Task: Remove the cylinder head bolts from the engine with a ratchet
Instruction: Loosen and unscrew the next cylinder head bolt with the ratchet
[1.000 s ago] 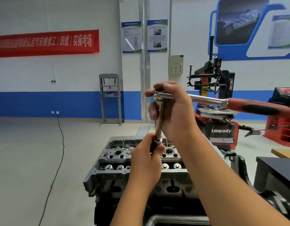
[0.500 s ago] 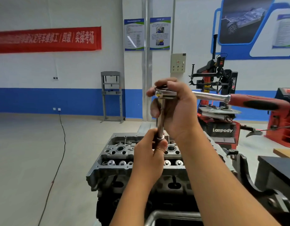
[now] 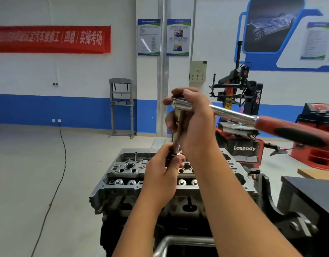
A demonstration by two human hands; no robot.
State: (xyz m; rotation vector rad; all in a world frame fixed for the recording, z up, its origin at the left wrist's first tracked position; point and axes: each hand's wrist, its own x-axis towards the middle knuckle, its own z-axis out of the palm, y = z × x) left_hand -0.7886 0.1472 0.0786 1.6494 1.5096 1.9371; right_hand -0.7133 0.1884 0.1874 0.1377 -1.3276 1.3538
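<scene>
A grey cylinder head (image 3: 123,184) sits on top of the engine in front of me. Above it I hold a chrome ratchet (image 3: 234,115) whose red and black handle points right. My right hand (image 3: 193,123) grips the ratchet's head. A long chrome extension bar (image 3: 176,134) hangs down from that head. My left hand (image 3: 161,175) grips the bar's lower end just above the cylinder head. Whatever sits at the bar's tip is hidden by my fingers.
A red and black tyre changer (image 3: 239,115) stands behind the engine on the right. A dark bench (image 3: 311,197) is at the right edge, a red machine (image 3: 319,138) beyond it. A black cable (image 3: 56,175) runs across the floor on the left. A grey press frame (image 3: 121,106) stands at the wall.
The ratchet and both hands stay almost as they were. The handle has tipped slightly lower on the right, and my view has shifted a little.
</scene>
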